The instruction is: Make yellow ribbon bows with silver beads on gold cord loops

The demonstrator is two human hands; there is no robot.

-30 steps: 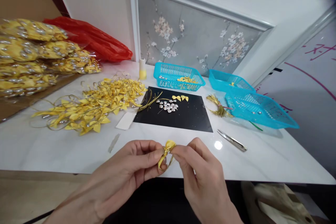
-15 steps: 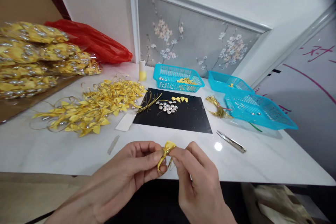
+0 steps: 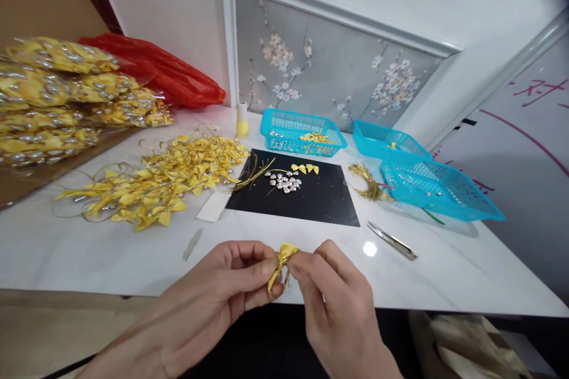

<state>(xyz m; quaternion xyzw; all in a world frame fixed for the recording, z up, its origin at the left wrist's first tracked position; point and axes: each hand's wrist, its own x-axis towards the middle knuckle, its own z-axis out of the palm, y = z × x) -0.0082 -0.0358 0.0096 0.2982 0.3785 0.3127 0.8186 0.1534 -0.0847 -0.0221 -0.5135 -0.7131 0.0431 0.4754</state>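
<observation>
I have the small yellow ribbon bow [image 3: 288,250] up between both hands, near the front edge of the table [image 3: 142,266] and seen against its white top. My left hand [image 3: 233,278] has its thumb and fingers pinched on the bow's left side; my right hand [image 3: 340,290] has thumb and forefinger clamped on the other side, its fingertips partly hidden behind the knuckles. A thin gold loop hangs beneath the bow, between the hands. Beyond them a strip of white surface runs to the near edge of the black mat [image 3: 302,210], leaving me room forward. Right of that strip, the silver tool [image 3: 392,240] lies slanted, well apart from my right knuckles; past it the tabletop stretches to the right edge. On my left, a greyish strip [image 3: 192,244] lies near the wrist side, and a white card [image 3: 212,207] sits at the mat's left edge. Silver beads [image 3: 285,182] cluster on the mat, with yellow ribbon pieces [image 3: 306,169] just behind. The heap of yellow bows [image 3: 173,172] crowds the left side, gold cords [image 3: 253,176] reaching from it over the mat's border. Behind the mat, a blue basket [image 3: 293,120] bounds the reach; the front right basket [image 3: 462,189] stands beside a gold cord bundle [image 3: 372,188].
</observation>
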